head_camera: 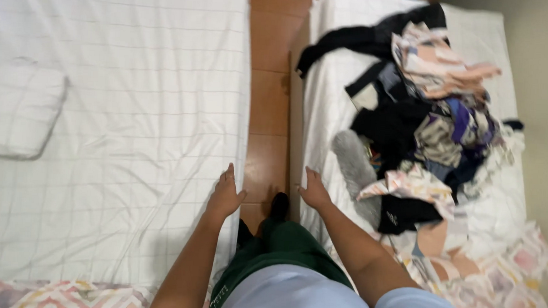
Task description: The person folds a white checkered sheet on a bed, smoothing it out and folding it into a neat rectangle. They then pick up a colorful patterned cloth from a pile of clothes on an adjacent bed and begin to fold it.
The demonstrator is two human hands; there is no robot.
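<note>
- Two beds in view, a strip of wooden floor between them, and the person stands in that gap with one hand on each mattress edge.
- Left hand lies flat on the near right edge of the left bed, fingers loosely together and extended, gripping nothing.
- Right hand presses on the near left edge of the right bed, fingers half curled downward, nothing held.
- Heaped on the right bed, just right of that hand, sits the pile of clothes: black garments, patterned pieces, a grey fuzzy item at its left side, all tangled and unfolded.
- Over on the left bed, a white pillow rests at the far left; otherwise only the checked sheet shows there.
- Judging by this, no sorting or folding shows as done: not one garment lies folded or moved across, so the whole heap looks left to handle.
- Patterned bedding spreads at the near right corner, partly under the pile.
</note>
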